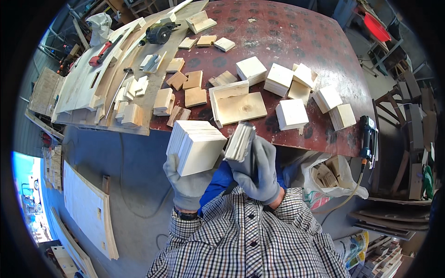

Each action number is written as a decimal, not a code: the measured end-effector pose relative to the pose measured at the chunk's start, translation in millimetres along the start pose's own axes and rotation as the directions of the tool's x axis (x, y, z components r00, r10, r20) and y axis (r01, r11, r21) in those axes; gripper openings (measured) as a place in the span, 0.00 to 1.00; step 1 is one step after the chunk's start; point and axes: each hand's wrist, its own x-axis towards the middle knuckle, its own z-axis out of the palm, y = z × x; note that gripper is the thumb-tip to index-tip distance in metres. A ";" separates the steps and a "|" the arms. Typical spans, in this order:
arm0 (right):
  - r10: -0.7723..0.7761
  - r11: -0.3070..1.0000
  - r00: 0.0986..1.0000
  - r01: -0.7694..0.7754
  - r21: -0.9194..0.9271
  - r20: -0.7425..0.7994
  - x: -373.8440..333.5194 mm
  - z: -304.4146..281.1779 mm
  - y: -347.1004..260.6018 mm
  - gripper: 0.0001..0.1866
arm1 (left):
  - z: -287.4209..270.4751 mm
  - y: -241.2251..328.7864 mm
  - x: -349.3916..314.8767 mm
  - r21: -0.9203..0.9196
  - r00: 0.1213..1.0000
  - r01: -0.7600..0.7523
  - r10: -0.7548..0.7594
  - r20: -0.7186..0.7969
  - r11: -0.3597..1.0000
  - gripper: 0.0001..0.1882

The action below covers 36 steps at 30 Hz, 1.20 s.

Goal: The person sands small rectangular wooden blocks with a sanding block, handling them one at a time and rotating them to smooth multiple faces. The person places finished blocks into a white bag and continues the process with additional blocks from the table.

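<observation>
My left hand [189, 187], in a grey glove, grips a thick stack of square plywood pieces [200, 150] from below, just off the table's near edge. Close beside it, my right hand [263, 173], gloved too, is closed round a narrow layered block [239, 142] with pale edges and a dark grey side; its exact kind is unclear. The block's tip is near the stack's right face, and I cannot tell whether they touch. Past both hands, an L-shaped pair of plywood boards [245, 109] rests on the dark red table [296, 41].
Several stacks of plywood squares [292, 114] stand across the table, with loose offcuts [195, 96] to their left. A nail gun [367, 139] hangs at the right edge. A black power tool [160, 32] and a red-handled tool [99, 55] lie far left. Below sits a white bag of offcuts [317, 160].
</observation>
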 end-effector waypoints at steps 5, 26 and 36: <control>-0.077 0.993 0.992 0.067 0.099 0.101 56.1 -9.8 -30.7 0.44 | -17.1 -12.1 -12.5 0.177 0.999 -0.046 0.047 -0.001 0.983 0.44; 0.136 0.957 0.956 -0.194 0.213 0.261 21.9 -34.5 -8.8 0.42 | 19.8 1.2 -6.7 0.437 0.967 -0.093 -0.022 0.252 0.895 0.76; 0.035 0.984 0.935 -0.093 0.149 0.352 54.5 -74.7 -28.3 0.43 | 25.0 14.9 -18.3 0.832 0.819 -0.519 0.162 0.550 -0.197 0.71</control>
